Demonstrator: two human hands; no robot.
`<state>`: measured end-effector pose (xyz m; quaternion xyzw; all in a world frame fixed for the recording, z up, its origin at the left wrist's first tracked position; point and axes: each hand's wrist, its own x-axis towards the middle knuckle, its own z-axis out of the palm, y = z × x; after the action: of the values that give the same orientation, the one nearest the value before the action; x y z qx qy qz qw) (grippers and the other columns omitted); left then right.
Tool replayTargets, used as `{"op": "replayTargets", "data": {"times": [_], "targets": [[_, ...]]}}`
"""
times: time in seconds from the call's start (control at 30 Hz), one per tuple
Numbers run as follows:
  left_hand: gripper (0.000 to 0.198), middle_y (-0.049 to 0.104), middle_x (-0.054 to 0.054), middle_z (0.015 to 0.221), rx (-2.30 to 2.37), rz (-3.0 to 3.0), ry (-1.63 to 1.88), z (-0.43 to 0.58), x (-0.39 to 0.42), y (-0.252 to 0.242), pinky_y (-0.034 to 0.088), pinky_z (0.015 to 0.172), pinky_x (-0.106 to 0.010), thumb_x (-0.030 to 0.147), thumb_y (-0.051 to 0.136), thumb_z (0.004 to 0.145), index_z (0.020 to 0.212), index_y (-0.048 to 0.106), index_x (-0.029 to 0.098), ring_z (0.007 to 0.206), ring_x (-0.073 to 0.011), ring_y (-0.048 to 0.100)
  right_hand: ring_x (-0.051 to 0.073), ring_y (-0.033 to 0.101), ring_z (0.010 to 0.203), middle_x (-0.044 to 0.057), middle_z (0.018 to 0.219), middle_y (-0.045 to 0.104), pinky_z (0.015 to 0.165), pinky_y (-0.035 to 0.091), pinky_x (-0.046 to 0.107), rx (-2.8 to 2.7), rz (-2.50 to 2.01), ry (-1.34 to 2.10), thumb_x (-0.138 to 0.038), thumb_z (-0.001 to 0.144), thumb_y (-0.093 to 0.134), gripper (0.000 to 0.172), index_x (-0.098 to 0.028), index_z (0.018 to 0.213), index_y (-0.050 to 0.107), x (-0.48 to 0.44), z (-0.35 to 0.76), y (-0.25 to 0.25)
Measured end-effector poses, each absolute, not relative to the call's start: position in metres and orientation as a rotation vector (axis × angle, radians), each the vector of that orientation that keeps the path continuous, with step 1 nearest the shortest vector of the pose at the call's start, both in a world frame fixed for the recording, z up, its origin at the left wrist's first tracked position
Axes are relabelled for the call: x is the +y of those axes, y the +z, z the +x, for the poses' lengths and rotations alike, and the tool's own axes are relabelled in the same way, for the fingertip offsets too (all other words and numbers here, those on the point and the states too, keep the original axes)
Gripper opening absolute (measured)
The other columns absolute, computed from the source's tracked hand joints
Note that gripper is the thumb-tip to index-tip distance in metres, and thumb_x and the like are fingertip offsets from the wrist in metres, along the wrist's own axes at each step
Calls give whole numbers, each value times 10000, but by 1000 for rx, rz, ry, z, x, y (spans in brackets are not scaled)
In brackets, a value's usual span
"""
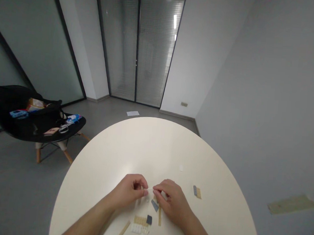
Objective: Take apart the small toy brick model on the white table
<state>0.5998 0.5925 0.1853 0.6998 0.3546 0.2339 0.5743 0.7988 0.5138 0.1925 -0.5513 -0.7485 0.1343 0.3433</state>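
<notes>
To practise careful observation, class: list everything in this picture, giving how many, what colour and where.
round table: 1, cream, foreground
tan building pieces: at least 4, tan, on the table
blue-grey building pieces: 3, blue-grey, on the table
white building pieces: a small cluster, count unclear, white, near the table's near edge
black chair: 1, black with wooden legs, left of the table
packets: 2, mainly blue, on the chair
sheet of paper: 1, white, on the floor beyond the table
glazed double door: 1, dark frame, back wall
left hand: 1, bare, above the table
right hand: 1, bare, beside the left hand
</notes>
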Motion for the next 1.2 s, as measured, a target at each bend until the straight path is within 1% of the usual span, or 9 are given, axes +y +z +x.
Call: {"op": "replayTargets", "data": {"times": [0.1, 0.17, 0.3, 0.43, 0.57, 0.7, 0.87, 1.03, 1.2], "targets": [[247, 571, 16, 607, 767, 1486, 580, 604, 591, 184, 309, 538, -224, 354, 753, 715, 751, 645, 135, 535, -92, 445, 158, 605, 730, 31, 747, 681, 678, 453, 269, -1935, -1400, 324, -203, 893, 563, 157, -224, 861, 715, 514, 798, 193], [301, 599, 3, 606, 722, 1371, 581, 607, 591, 182, 337, 544, -228, 387, 781, 695, 761, 630, 135, 523, -94, 475, 158, 602, 722, 34, 744, 678, 675, 457, 273, -1922, -1379, 293, -206, 898, 557, 157, -221, 865, 710, 514, 798, 193], [383, 624, -5, 597, 701, 1231, 626, 610, 592, 176, 390, 563, -241, 427, 819, 661, 812, 620, 137, 517, -102, 512, 166, 610, 737, 48, 777, 687, 681, 475, 287, -1894, -1310, 198, -201, 902, 560, 145, -214, 941, 698, 515, 796, 190], [411, 624, 10, 579, 732, 1197, 699, 613, 593, 174, 398, 572, -241, 437, 825, 659, 854, 612, 145, 527, -107, 535, 174, 621, 745, 53, 806, 689, 678, 498, 298, -1903, -1251, 139, -216, 871, 622, 139, -212, 993, 689, 516, 793, 187], [416, 653, 4, 591, 757, 1159, 749, 614, 592, 177, 415, 600, -239, 434, 844, 639, 816, 597, 150, 565, -113, 569, 185, 644, 811, 70, 883, 692, 718, 534, 312, -1894, -1266, 101, -237, 855, 657, 186, -221, 1039, 683, 517, 792, 185], [425, 689, -18, 627, 726, 1129, 727, 614, 591, 178, 427, 611, -239, 417, 867, 619, 795, 596, 143, 567, -115, 597, 201, 658, 919, 97, 1001, 697, 790, 559, 332, -1860, -1258, 29, -223, 838, 679, 193, -219, 1031, 685, 517, 792, 181], [437, 687, -22, 615, 714, 1132, 689, 616, 588, 175, 430, 572, -233, 414, 897, 566, 698, 582, 140, 548, -125, 605, 202, 677, 867, 92, 967, 721, 774, 570, 337, -1874, -1217, -11, -281, 831, 706, 161, -218, 978, 691, 519, 790, 180], [416, 711, -57, 661, 682, 1156, 681, 616, 587, 174, 439, 595, -242, 452, 863, 626, 705, 609, 132, 588, -141, 629, 200, 687, 865, 82, 945, 732, 797, 560, 352, -1892, -1179, -48, -243, 850, 676, 107, -217, 953, 678, 521, 792, 180], [398, 706, -54, 665, 652, 1156, 686, 616, 587, 173, 443, 615, -249, 458, 844, 662, 728, 623, 134, 598, -143, 620, 198, 677, 871, 86, 981, 724, 782, 554, 346, -1890, -1196, -29, -173, 826, 664, 139, -216, 958, 670, 519, 792, 181]]}}
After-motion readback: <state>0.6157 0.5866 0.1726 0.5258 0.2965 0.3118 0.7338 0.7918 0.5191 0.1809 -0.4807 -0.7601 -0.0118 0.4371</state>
